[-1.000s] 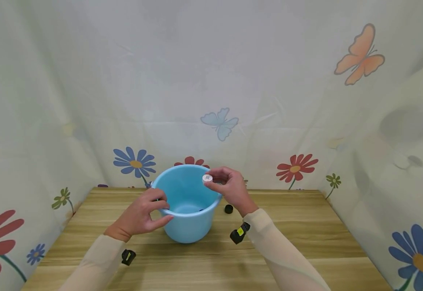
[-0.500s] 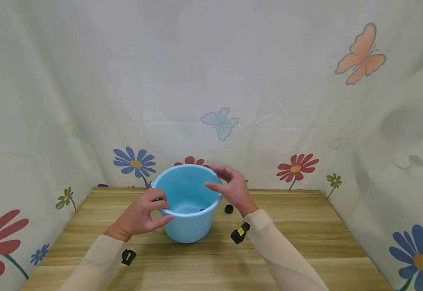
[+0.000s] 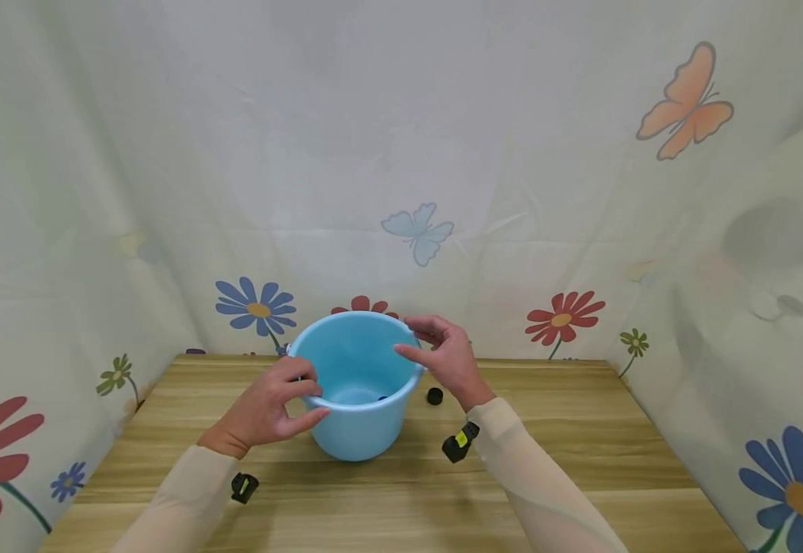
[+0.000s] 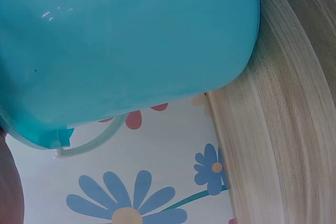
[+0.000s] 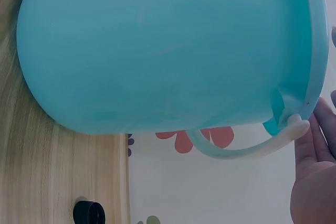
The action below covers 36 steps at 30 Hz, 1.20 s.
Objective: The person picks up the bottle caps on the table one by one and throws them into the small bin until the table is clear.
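Note:
A light blue bucket (image 3: 356,430) stands upright on the wooden table. My left hand (image 3: 266,407) grips its near-left rim, fingers hooked over the edge and thumb along the outside. At the opposite side of the rim is my right hand (image 3: 448,357), its thumb and fingers spread apart with nothing between them. In the right wrist view the right fingers (image 5: 320,135) lie close to the rim beside the bucket's handle (image 5: 247,149). Only a sliver of something dark (image 3: 383,398) shows inside the bucket; the near wall hides the rest.
A small black round cap (image 3: 434,396) sits on the table (image 3: 546,461) just right of the bucket. Behind the table hangs a pale curtain (image 3: 305,153) printed with flowers and butterflies. Black wrist cameras (image 3: 460,442) hang below both sleeves.
A second ago my right hand pinched a small white round piece over the bucket; it was let go and is out of sight. The right hand shifted slightly right; the left stayed still.

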Tool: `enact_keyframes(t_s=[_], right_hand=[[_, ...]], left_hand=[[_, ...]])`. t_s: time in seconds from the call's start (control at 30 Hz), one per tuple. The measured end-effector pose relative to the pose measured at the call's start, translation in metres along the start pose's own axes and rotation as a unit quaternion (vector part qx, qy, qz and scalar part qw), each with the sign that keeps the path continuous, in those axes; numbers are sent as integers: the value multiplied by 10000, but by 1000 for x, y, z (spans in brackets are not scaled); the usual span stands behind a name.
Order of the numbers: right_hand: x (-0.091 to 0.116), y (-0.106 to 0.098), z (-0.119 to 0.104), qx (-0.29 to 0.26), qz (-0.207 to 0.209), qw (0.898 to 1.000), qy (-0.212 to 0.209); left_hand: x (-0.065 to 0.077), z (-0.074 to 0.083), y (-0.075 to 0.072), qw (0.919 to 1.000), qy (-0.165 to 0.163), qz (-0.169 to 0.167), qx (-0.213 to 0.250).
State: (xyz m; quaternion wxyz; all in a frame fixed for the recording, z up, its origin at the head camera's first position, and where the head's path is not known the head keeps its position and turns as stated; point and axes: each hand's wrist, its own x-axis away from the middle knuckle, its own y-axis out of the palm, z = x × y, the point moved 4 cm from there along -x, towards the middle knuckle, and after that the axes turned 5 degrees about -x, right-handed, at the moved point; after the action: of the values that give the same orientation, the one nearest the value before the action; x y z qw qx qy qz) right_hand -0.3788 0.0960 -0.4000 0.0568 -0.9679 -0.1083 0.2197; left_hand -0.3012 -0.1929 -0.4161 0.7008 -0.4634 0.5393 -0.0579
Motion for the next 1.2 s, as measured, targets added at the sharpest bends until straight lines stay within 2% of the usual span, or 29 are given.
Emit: enact_keyframes(t_s=[0.47,0.8,1.2], right_hand=[[4,-16,6,-151,170,9997,96],[4,-30,22,-299,331,9990,78],[5,-38,42,-344,499,9978,282]], left_hand=[[0,0,0,10000,-8,24,-38],[1,-1,1,10000,-7,25,-35],[0,0,0,10000,22,45,-11]])
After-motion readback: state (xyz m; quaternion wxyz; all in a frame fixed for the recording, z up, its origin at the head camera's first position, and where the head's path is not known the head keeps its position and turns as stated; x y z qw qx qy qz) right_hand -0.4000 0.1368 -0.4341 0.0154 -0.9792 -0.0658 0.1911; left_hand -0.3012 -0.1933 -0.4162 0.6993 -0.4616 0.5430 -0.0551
